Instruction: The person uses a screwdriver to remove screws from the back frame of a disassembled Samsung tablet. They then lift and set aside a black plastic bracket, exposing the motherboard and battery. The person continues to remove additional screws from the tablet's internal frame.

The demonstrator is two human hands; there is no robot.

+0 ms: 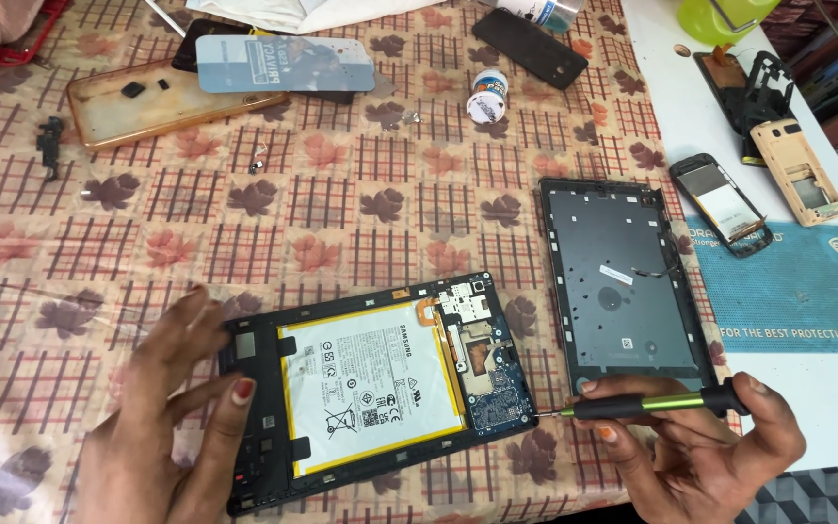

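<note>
An opened tablet [380,388] lies at the front of the table, its white battery [370,380] and blue circuit board [499,393] exposed. My left hand [172,417] rests flat on the tablet's left end, fingers spread, holding it down. My right hand [700,451] grips a black and green screwdriver [657,403] held level. Its tip touches the tablet's lower right corner by the circuit board. The tablet's removed dark back cover [623,281] lies just right of it, inner side up.
A clear phone case [162,102], a screen protector sheet [283,63], a small white bottle [487,95] and a black phone [531,47] lie at the back. Tiny screws [257,160] sit mid-table. At right are dismantled phones [729,206] [807,175] and a teal mat [807,301].
</note>
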